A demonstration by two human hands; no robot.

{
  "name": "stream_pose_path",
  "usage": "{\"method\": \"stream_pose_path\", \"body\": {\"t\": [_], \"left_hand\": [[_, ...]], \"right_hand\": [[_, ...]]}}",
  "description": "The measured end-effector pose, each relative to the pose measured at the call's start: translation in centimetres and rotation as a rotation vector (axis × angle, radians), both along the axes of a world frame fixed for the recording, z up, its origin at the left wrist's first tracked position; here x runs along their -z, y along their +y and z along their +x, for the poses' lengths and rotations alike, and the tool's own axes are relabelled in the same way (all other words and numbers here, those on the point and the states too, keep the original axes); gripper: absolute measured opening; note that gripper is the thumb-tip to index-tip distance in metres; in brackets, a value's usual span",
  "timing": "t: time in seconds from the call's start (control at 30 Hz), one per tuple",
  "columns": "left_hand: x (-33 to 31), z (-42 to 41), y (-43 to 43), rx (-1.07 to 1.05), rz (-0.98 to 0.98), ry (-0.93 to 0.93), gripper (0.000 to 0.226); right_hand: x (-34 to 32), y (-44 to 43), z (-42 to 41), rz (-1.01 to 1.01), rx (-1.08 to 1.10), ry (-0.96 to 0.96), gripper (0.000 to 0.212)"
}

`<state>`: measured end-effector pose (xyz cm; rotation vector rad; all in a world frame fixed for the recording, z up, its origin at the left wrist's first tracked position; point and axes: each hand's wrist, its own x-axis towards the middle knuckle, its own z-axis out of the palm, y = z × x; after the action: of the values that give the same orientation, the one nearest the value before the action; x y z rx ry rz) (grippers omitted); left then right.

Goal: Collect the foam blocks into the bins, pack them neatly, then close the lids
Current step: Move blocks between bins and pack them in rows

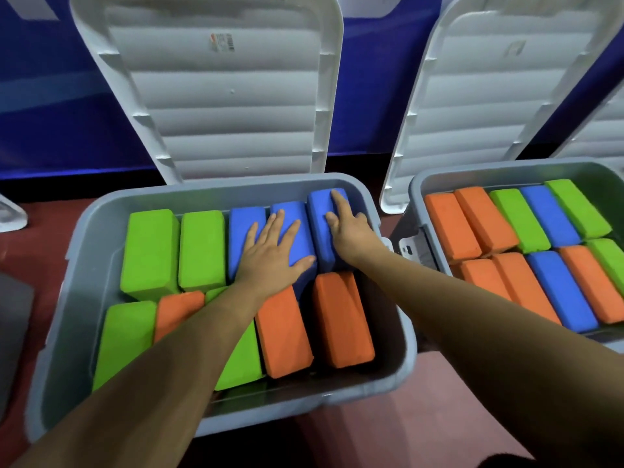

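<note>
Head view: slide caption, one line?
Left hand and right hand on blue blocks in a bin, lids open.

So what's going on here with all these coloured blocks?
A person is packing foam blocks into two grey bins. The left hand lies flat on the middle blue block. The right hand holds the end blue block, with fingers bent over its side, in the near bin. The second bin is already filled in neat rows. The near lid and the second lid both stand open, not yet closed.
</note>
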<state>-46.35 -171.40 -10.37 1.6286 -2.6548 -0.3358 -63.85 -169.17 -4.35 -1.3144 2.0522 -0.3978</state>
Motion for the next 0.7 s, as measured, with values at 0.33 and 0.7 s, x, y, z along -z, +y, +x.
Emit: {"method": "stream_pose_path", "body": {"t": [0.33,0.7], "left_hand": [[-2.9,0.8,1.8,0.015,0.073,0.081,0.074],[-3.3,-4.6,13.3,0.024,0.218,0.131,0.109]], "right_hand": [[-1.1,4.1,-1.2,-0.084,-0.174,0.365,0.048],[-0.5,2.8,-3.6,-0.061,-0.408,0.353,0.058]]}}
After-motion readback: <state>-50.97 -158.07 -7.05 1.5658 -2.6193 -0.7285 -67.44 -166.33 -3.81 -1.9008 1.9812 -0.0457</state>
